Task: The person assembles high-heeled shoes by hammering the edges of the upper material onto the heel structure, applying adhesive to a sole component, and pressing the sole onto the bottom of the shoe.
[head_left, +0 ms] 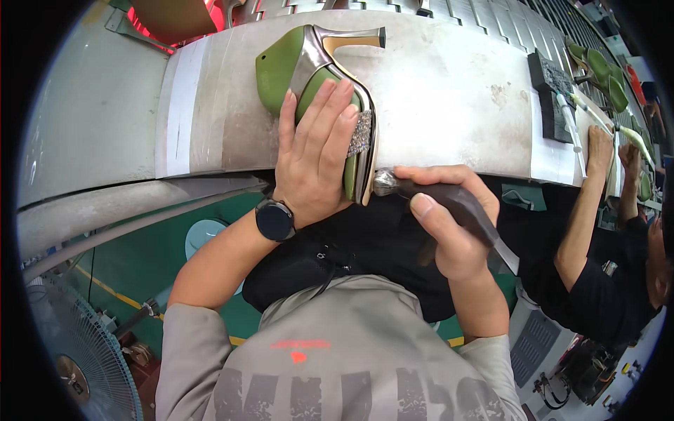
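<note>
A high-heeled shoe (314, 63) with metallic straps and a glittering band lies on its side on a green shoe last (275, 74). Its heel points right, and the sole edge faces right too. My left hand (316, 144) lies over the shoe with fingers long and close together, gripping it near the bench's front edge. In my right hand (460, 224) is a tool with a dark handle (456, 202). The tool's rounded metal head (385, 182) is at the sole edge near the toe; whether it touches, I cannot tell. A flat blade sticks out behind the palm.
The pale curved bench (449, 91) spans the front, with a slatted conveyor (484, 24) beyond it. A dark block (551, 91) and brushes lie at right, beside a co-worker's arm (579, 217). More green lasts (604, 74) stand behind. A fan (81, 358) is at lower left.
</note>
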{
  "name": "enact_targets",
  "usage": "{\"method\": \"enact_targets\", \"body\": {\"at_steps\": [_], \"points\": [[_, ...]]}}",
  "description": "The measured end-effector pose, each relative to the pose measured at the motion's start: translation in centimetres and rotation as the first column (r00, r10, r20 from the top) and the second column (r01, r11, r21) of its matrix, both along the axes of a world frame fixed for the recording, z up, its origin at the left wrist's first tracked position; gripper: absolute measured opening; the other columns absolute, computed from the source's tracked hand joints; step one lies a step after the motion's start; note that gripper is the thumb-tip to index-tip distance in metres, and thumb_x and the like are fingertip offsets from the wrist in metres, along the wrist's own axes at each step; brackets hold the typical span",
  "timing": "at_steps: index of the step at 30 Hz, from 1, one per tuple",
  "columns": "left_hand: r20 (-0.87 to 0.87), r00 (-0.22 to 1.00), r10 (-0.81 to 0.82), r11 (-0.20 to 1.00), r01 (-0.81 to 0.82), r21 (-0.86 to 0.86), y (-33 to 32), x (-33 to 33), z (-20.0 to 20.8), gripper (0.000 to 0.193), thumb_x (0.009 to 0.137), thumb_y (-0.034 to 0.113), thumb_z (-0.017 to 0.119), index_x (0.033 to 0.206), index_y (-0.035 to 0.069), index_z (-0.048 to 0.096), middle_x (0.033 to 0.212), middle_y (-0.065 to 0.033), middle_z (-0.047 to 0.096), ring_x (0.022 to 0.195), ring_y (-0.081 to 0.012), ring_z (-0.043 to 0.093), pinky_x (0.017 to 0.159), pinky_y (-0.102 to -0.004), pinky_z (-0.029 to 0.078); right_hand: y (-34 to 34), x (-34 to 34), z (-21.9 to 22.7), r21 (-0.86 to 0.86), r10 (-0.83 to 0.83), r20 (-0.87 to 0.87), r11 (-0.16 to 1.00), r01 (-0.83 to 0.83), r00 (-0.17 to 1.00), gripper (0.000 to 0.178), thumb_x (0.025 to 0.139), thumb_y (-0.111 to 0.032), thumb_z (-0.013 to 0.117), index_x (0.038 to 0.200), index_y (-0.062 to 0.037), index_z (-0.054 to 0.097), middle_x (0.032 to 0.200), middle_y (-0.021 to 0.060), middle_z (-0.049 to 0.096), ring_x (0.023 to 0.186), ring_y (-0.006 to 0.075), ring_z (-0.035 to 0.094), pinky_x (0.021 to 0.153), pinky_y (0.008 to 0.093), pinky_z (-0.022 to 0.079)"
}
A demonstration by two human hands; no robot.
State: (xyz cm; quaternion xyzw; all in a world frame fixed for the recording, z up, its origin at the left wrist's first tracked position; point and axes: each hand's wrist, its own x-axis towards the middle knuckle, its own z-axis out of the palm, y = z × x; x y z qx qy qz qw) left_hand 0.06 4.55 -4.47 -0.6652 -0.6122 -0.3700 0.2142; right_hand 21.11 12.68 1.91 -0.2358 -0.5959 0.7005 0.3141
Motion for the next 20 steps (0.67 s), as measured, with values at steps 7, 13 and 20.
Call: {"method": "enact_targets", "body": {"at_steps": [7, 13, 20], "points": [[-0.028, 0.999, 0.040, 0.999, -0.040, -0.017, -0.5, 0.0, -0.6, 0.083, 0.095, 0.049, 0.069, 0.151, -0.001, 0.035, 0.149, -0.0290, 0.050, 0.139, -0.0456, 0.050, 0.120, -0.0669, 0.025, 3.8, -1.2, 3.2, 0.057, 0.006, 0.026, 0.998, -0.008, 1.000, 0.026, 0.089, -0.002, 0.073, 0.112, 0.0069, 0.065, 0.116, 0.0209, 0.074, 0.104, 0.0193, 0.070, 0.095, 0.0316, 0.054], [-0.054, 0.998, 0.042, 0.997, -0.045, -0.058, -0.8, 0.0, -0.9, 0.095, 0.091, 0.049, 0.075, 0.156, -0.001, 0.027, 0.151, -0.0316, 0.044, 0.140, -0.0494, 0.048, 0.119, -0.0699, 0.024, 6.5, -4.0, 6.3, 0.204, 0.015, 0.243, 0.977, -0.067, 0.970, 0.039, 0.085, -0.024, 0.068, 0.111, 0.0053, 0.062, 0.113, 0.0285, 0.072, 0.107, 0.0295, 0.070, 0.103, 0.0392, 0.051], [-0.024, 1.000, 0.019, 0.997, -0.020, -0.070, -1.0, -0.2, -1.4, 0.090, 0.091, 0.045, 0.075, 0.154, -0.001, 0.029, 0.150, -0.0324, 0.044, 0.141, -0.0511, 0.046, 0.117, -0.0734, 0.022, 9.9, -7.7, 5.3, 0.051, 0.333, 0.321, 0.929, -0.367, 0.887, 0.039, 0.086, -0.023, 0.068, 0.111, 0.0064, 0.063, 0.109, 0.0256, 0.074, 0.102, 0.0326, 0.073, 0.101, 0.0419, 0.056]]}}
